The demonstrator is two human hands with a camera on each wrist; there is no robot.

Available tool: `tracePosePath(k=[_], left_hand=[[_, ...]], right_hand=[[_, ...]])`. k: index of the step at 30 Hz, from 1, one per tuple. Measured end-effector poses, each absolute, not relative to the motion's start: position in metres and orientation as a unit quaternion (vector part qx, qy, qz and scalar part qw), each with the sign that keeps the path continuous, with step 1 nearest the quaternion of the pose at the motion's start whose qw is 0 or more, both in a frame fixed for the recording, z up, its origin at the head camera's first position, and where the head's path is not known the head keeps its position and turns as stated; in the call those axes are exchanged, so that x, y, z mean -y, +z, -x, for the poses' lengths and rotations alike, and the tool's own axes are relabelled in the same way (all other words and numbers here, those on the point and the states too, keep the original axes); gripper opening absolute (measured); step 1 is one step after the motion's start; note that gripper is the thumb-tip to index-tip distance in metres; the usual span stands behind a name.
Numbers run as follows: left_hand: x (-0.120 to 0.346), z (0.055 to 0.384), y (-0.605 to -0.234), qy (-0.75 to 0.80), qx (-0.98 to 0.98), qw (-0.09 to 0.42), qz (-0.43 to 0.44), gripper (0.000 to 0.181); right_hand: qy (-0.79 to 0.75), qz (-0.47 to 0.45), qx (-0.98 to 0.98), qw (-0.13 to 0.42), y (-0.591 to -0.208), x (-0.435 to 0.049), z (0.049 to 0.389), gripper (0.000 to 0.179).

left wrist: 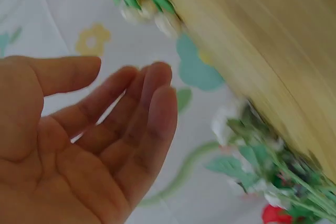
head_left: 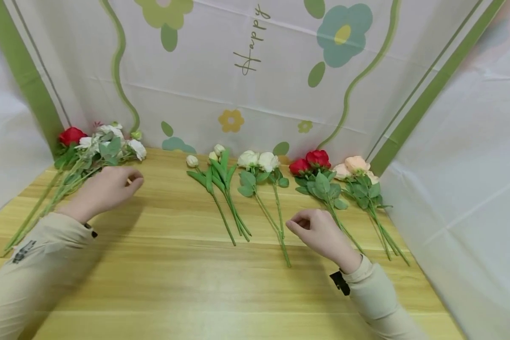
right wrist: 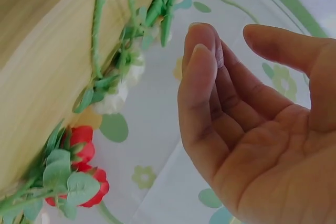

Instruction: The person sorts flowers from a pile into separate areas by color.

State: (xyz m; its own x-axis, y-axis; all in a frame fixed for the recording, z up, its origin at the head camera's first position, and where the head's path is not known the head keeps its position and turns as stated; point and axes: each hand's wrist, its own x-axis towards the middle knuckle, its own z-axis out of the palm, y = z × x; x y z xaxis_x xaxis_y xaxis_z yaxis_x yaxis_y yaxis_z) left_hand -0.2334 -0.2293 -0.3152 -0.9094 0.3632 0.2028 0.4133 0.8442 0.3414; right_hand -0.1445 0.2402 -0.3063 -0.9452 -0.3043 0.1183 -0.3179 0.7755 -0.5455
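Observation:
My left hand [head_left: 110, 189] hovers over the table beside a mixed bunch of white flowers [head_left: 112, 141] with one red flower [head_left: 72, 135]. In the left wrist view its fingers are loosely bent, thumb apart, and nothing lies in the palm. Between white roses and red roses [head_left: 317, 159], my right hand [head_left: 320, 233] is held above the stems, also with nothing in its grasp. White tulips [head_left: 192, 161] lie mid-table, left of the white roses [head_left: 268, 161]. To the right of the red ones are peach roses [head_left: 357, 165].
The flower heads point toward a printed cloth backdrop [head_left: 221, 85] along the table's far edge. White cloth [head_left: 463, 198] hangs at the right side. The wooden table [head_left: 187, 288] spreads out in front of the stems.

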Motion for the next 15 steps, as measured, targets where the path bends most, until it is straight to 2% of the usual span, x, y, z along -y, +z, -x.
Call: tracePosePath(k=[6,12,15], left_hand=[[0.262,0.239,-0.305,-0.187,0.970,0.071,0.138,0.036],[0.297,0.244,-0.302,-0.179,0.974,0.103,0.088,0.031],[0.319,0.244,-0.306,-0.178,0.981,0.066,0.040,0.035]], right_hand=[[0.290,-0.178,0.940,0.021,-0.307,-0.229,0.145,0.013],[0.282,-0.201,0.938,0.011,-0.306,-0.217,0.145,0.013],[0.283,-0.210,0.936,0.006,-0.307,-0.215,0.144,0.014]])
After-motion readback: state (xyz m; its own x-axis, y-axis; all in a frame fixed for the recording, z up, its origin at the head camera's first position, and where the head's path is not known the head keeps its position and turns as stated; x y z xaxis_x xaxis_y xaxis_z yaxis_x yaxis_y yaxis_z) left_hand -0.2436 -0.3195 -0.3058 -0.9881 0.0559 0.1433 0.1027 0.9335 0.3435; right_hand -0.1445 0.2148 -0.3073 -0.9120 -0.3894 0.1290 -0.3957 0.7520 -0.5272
